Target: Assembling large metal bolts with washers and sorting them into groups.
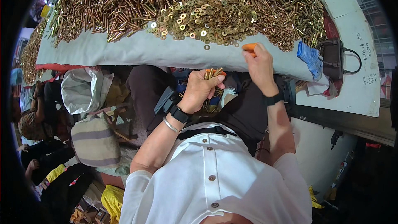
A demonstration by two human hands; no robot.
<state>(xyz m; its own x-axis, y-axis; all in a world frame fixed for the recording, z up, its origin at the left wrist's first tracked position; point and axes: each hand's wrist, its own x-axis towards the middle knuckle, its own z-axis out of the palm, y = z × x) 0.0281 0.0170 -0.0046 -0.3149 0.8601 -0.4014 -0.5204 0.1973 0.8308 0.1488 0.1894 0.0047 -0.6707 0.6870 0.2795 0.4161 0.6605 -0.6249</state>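
My left hand [197, 90] is closed around a small bunch of gold-coloured metal bolts [212, 73], their ends sticking up past the fingers, over my lap. Orange finger covers show on both hands. My right hand [261, 67] is raised at the table's near edge, its fingers curled together below the washers; whatever they may pinch is too small to make out. A pile of flat brass-coloured washers [207, 18] lies in front of it, with a heap of small nuts [278, 31] to its right. Behind them spreads a large mound of gold-coloured metal rods [124, 6].
A grey-white cloth [103, 49] covers the table. Blue fabric [309, 59] and a dark handbag [333, 60] sit at the right end. More metal pieces lie below my left hand. To the left are a white sack [85, 91], a striped cushion [95, 141] and other people.
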